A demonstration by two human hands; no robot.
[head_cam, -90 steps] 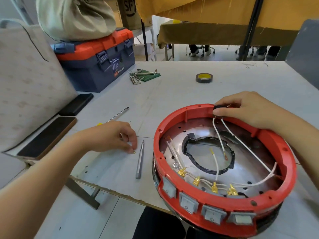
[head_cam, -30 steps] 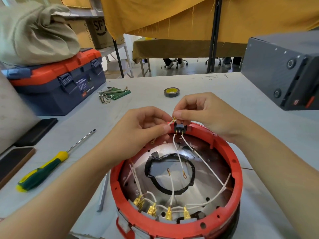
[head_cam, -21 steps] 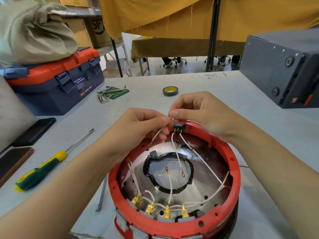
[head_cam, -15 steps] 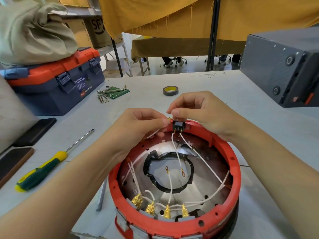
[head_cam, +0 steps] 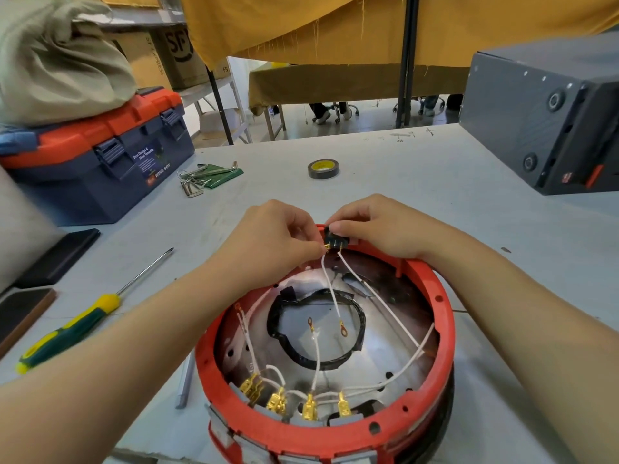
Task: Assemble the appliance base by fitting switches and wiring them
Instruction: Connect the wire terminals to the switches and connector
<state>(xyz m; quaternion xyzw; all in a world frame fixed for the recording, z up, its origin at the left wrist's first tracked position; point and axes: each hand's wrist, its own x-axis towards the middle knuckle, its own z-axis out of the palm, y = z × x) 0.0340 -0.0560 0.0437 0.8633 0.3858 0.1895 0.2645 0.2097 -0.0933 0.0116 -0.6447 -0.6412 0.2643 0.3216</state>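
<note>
The round red appliance base (head_cam: 438,316) lies open side up on the table in front of me, its metal floor crossed by white wires (head_cam: 385,306). Several grey switches with brass spade terminals (head_cam: 310,408) line its near rim. At the far rim my right hand (head_cam: 375,226) pinches a small black switch (head_cam: 335,241). My left hand (head_cam: 271,239) pinches a white wire's brass terminal against that switch's left pin. Two ring-ended wires hang loose over the black gasket (head_cam: 355,343).
A green-yellow screwdriver (head_cam: 70,333) and a grey tool (head_cam: 186,380) lie left of the base. Further back are hex keys (head_cam: 201,179), a tape roll (head_cam: 323,168), a blue-orange toolbox (head_cam: 100,165) and a dark case (head_cam: 549,112) at the right.
My left hand left a small part on the table, came to the far rim and brought the wire terminal onto the black switch's pin. My right hand kept holding the switch.
</note>
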